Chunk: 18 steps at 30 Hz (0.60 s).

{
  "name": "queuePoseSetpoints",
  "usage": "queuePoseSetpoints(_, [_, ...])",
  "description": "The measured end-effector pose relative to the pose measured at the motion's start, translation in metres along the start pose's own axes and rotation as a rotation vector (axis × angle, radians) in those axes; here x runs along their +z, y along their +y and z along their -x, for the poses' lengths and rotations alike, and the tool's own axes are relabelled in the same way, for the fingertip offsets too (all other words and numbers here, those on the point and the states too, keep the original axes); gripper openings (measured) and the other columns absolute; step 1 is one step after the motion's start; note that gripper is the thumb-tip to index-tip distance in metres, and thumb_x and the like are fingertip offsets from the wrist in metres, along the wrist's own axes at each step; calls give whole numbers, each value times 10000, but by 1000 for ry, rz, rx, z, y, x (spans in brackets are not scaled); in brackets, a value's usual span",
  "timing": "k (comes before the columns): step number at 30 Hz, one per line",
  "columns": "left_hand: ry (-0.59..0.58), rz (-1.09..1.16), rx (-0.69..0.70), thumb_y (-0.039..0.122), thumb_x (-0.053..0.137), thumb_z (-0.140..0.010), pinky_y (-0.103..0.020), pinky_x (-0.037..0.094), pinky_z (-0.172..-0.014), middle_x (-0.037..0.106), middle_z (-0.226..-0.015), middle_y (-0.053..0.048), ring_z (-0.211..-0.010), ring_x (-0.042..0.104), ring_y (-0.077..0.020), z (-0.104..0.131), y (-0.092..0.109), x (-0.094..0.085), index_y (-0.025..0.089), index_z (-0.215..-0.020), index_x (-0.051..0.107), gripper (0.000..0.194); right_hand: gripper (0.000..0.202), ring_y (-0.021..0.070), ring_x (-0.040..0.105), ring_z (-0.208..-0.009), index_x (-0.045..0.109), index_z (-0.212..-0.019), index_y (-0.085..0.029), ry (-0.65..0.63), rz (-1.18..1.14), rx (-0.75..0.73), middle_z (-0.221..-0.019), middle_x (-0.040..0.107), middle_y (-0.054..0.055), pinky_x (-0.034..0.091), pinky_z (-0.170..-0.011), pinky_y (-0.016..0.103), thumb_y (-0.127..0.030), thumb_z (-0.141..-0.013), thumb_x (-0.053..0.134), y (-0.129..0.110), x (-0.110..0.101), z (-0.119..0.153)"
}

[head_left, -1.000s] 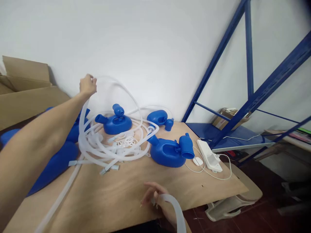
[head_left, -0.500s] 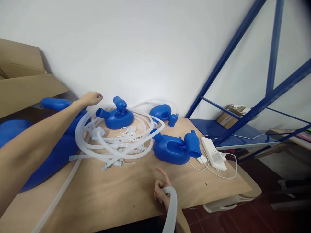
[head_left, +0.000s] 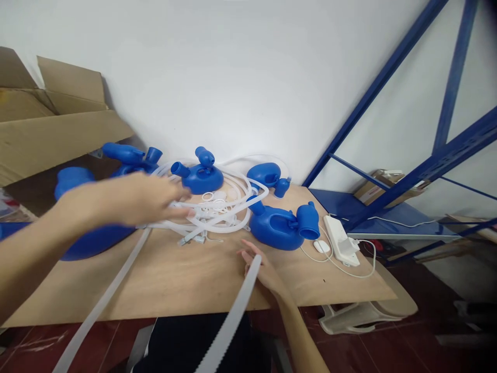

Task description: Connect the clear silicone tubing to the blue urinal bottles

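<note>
The left hand stretches out flat over the table, fingers loosely spread and open, hovering just above the near edge of the tangle of white tubing; its blurred fingertips reach the nearest loops, though whether they touch is unclear. The right hand rests at the front of the table with its palm up and fingers partly uncurled, and the end of a flat white strap lies across them; the grip looks loose rather than clenched.

Half a second ago the left hand was farther back, near the wall beside the blue container, and one second ago it held a loop of tubing lifted high. Now it has come down and forward, and the loops lie flat on the table. The right hand has moved up onto the tabletop from the edge.

The strap runs its long axis from the right hand down and leftward, off the front edge of the table towards the person. A second strap runs from the tangle down to the lower left. A blue container sits just right of the tangle.
</note>
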State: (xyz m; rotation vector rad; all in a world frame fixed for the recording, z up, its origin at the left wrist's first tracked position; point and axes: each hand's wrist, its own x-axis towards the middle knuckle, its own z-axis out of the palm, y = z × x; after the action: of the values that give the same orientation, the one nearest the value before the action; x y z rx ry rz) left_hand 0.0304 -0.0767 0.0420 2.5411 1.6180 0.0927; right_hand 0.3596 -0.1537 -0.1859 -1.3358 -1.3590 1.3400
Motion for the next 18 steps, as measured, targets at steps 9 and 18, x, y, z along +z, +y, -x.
queuePoseSetpoints(9, [-118, 0, -335, 535, 423, -963, -576, 512, -990, 428, -1658, -201, -1421, 478, -435, 80, -81, 177, 183, -1647, 391, 770, 640, 391, 424, -1544, 353, -1665, -260, 160, 888, -169, -1769, 236, 119, 452, -1165, 517, -443, -1062, 459, -50, 4, -44])
queuePoseSetpoints(18, [153, -260, -397, 395, 271, -1084, -349, 550, -654, 568, -1251, -204, -1132, 609, -344, 44, -42, 197, 169, -1527, 520, 555, 560, 372, 683, -1296, 465, -1606, -304, 44, 1112, -81, -1427, 704, 132, 524, -1015, 459, -349, -1048, 506, -76, 16, -73])
